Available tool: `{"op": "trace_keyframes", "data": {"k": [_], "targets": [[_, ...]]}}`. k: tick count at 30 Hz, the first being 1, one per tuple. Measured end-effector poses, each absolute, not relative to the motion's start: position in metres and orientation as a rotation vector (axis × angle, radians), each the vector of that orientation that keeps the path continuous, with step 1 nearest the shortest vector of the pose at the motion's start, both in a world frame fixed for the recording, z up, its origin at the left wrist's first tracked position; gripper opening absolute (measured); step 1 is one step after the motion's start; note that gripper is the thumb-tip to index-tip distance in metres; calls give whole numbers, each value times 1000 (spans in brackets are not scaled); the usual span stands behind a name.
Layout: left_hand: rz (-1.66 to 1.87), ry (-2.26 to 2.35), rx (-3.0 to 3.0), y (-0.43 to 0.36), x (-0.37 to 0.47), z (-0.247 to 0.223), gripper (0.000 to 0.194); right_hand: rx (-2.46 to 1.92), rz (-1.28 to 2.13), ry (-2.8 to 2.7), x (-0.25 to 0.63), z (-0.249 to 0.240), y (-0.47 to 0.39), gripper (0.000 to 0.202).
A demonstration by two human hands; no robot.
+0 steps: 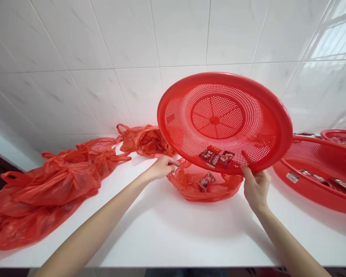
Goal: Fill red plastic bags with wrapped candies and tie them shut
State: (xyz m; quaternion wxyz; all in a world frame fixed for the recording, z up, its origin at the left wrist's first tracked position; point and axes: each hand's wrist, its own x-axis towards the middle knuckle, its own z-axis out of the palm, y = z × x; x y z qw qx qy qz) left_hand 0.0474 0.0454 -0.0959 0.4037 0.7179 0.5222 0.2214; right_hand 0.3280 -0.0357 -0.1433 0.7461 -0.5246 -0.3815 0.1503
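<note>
A round red plastic colander [216,119] is tilted steeply, its open side facing me. My right hand [256,188] grips its lower right rim, thumb on the inside. A few small dark-red wrapped snack packets [217,157] rest against the lower inner wall. Below the rim sits an opened red plastic bag [204,188] on the white table. One more packet [207,181], blurred, appears at the mouth of the bag. My left hand [164,167] pinches the bag's left edge.
Filled red plastic bags [54,181] are heaped along the left side. Another red bag [150,140] stands by the tiled wall [132,38]. At the right, a red colander [291,163] holds more packets, with another red basket [340,132] behind it. The white table [190,238] ends in front of me.
</note>
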Motion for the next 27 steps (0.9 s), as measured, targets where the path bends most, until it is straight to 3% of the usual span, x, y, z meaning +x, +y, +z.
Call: {"op": "trace_keyframes", "data": {"k": [14,19,27], "targets": [[603,1332,1831,30,42,-84,40,-1083,176,-819,327,-131,-34,21],[642,1291,1861,27,31,-91,48,-942,458,-673,329,-123,-31,12],[565,1272,2055,-4,0,-85,54,-898,892,-469,353,-104,-30,20]]}}
